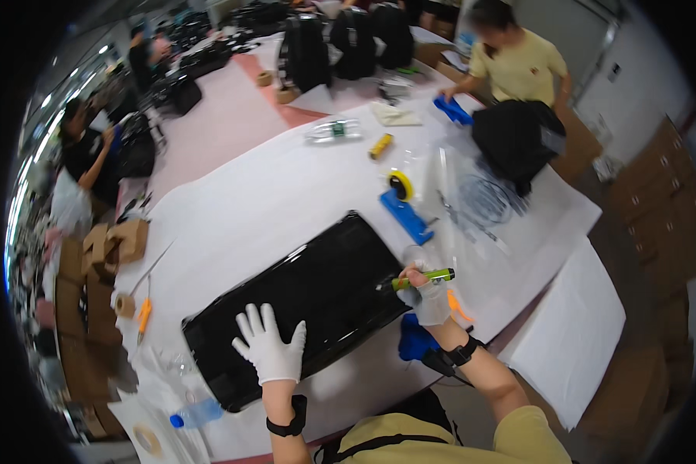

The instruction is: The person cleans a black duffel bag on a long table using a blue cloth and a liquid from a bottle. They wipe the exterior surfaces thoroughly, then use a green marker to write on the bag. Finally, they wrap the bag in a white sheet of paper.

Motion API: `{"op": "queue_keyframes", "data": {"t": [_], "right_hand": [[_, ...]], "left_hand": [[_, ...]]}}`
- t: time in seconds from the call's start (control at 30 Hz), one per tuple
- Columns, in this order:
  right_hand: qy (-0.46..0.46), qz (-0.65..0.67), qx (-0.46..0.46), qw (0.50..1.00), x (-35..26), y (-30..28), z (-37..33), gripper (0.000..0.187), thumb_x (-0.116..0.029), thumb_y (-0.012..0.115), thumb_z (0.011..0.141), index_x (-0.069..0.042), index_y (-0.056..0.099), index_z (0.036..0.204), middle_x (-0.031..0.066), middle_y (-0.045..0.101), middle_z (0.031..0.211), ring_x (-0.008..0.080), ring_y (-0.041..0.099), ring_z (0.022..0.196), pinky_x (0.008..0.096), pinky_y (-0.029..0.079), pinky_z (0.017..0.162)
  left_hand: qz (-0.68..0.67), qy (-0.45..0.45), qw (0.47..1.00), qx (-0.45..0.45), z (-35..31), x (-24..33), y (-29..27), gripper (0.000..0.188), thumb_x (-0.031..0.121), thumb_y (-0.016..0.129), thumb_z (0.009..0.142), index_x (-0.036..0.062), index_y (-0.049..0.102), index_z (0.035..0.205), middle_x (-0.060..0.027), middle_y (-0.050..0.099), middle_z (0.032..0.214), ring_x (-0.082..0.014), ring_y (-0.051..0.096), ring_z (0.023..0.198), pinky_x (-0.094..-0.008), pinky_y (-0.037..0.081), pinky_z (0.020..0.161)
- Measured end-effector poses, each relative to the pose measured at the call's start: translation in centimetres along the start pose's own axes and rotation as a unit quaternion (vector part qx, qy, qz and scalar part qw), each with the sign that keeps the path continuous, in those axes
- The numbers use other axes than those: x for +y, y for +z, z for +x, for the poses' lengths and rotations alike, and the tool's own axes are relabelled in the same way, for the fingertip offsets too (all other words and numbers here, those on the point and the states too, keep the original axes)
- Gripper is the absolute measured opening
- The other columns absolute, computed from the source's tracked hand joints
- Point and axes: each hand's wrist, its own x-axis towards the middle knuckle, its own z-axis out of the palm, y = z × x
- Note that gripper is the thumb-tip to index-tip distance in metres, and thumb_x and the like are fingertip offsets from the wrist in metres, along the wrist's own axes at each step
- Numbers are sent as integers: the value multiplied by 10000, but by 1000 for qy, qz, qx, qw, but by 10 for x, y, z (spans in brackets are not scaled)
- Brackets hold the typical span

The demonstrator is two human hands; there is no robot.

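"White sheeting covers the broad counter (232,209), doesn't it?"

"Yes, and the biggest thing I can make out near its front edge is a glossy black rectangular panel (317,286), lying aslant right before the person."

"Anything else large?"

"One bulky black fabric backpack (514,139), standing at the far right, well apart from the panel."

"And the hands?"

"The left hand (273,348), in a white glove, lies palm down on the panel's left half, its fingers spread wide. The right hand (427,298), in a pale glove with bare fingertips showing, is curled at the panel's right end."

"Smaller things?"

"A long blue block (406,217) lies just beyond that end, with a round yellow tape roll (401,185) right behind it."

"What is the right hand curled around?"

"A slim green pen-shaped tool with dark ends (435,278). Whether its tip touches the panel, I cannot tell."
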Motion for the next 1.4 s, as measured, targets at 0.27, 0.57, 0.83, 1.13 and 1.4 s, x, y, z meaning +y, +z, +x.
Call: {"op": "queue_keyframes", "data": {"t": [0.27,0.57,0.83,1.13,1.4], "right_hand": [[26,6,8,1000,5,4,22,132,-250,620,879,-134,569,840,-19,541,682,77,494,511,226,374,449],[-72,-372,-356,854,-19,273,-89,205,-205,711,833,-46,635,938,20,646,836,90,590,764,244,486,703],[-110,-449,-411,786,64,367,-78,212,-181,731,802,-20,623,888,91,629,729,161,592,635,279,481,611],[-302,-491,-646,499,48,337,-135,139,-185,698,745,-71,619,728,73,538,586,283,513,548,353,409,555],[-45,-503,-415,756,81,400,-55,252,-257,657,884,-12,604,854,64,640,722,123,570,657,284,470,643]], "left_hand": [[-244,-189,933,186,-74,-165,-8,852,238,796,703,-68,345,1358,-270,397,1362,-402,349,1294,-416,274,1095],[-552,-149,806,151,-87,-179,54,860,215,795,712,-75,311,1360,-208,422,1308,-330,421,1233,-386,351,1046],[-476,-137,850,181,-86,-180,44,914,306,824,609,-40,372,1325,-244,428,1328,-397,421,1221,-464,372,1015],[-489,-125,843,188,-81,-189,49,897,248,787,615,-46,351,1342,-268,412,1331,-420,424,1205,-490,365,1002],[-508,-139,831,181,-79,-184,40,947,228,825,579,-20,337,1352,-266,396,1343,-422,411,1217,-481,365,1014]]}}
